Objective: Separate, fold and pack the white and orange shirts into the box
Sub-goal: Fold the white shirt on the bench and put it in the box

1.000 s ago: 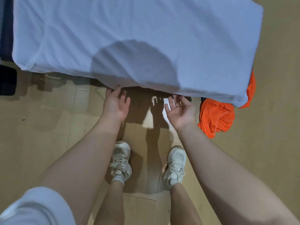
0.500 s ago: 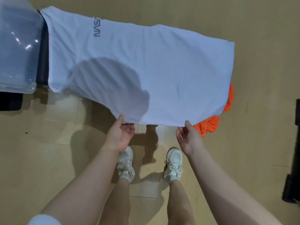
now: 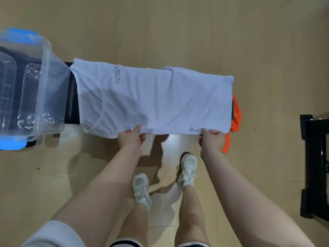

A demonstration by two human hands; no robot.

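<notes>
Clear plastic storage box with blue latches [image 3: 44,97] sits at left of frame, its right wall near the collar end of the white NASA-print t-shirt [image 3: 154,102], resting on a dark narrow table [image 3: 71,104] of which only a black strip shows between box and shirt. White shirt lies spread flat across the middle of the frame, collar to the left, grey logo in its upper-left part, a fold ridge running down from its top edge right of centre; it covers almost all of the table. Crumpled orange shirt [image 3: 235,114] pokes out at the white shirt's right edge, partly under it, hanging down to lower right near the right wrist. Black metal frame object [image 3: 315,166] at far right edge, well apart from the shirts. Light wood floor [image 3: 178,32] all round. Two white sneakers [image 3: 187,168] on the floor below the shirt, bare legs at bottom centre. Left hand [image 3: 130,138] at centre, thumb on top of the near hem, fingers curled under: grip pinching the white shirt's hem. Right hand [image 3: 211,139] right of centre, same pose, grip pinching the hem near the shirt's lower right corner. Both forearms reach up from the bottom of the frame; grey-white sleeve [image 3: 53,236] at bottom left.
</notes>
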